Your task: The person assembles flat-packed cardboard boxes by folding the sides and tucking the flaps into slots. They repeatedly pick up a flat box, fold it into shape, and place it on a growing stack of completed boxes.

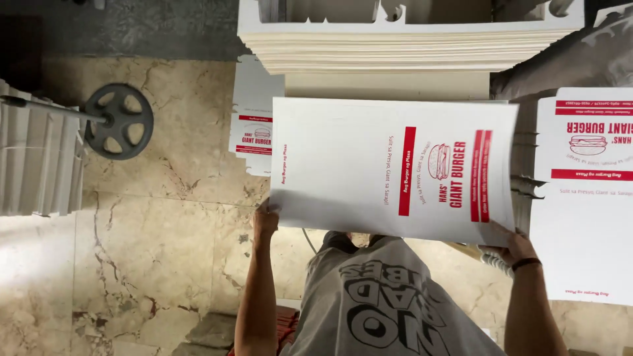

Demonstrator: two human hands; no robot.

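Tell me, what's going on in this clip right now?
A person holds a flat white printed cardboard sheet by its near corners, left hand on one, right hand on the other. A tall stack of blank cut sheets sits ahead, more printed sheets lie to the right, and a dark metal wheel rests on the marble floor.

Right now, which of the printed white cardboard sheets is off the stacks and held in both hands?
The middle sheet, gripped by the left hand and right hand; the right sheet and floor sheet lie untouched.
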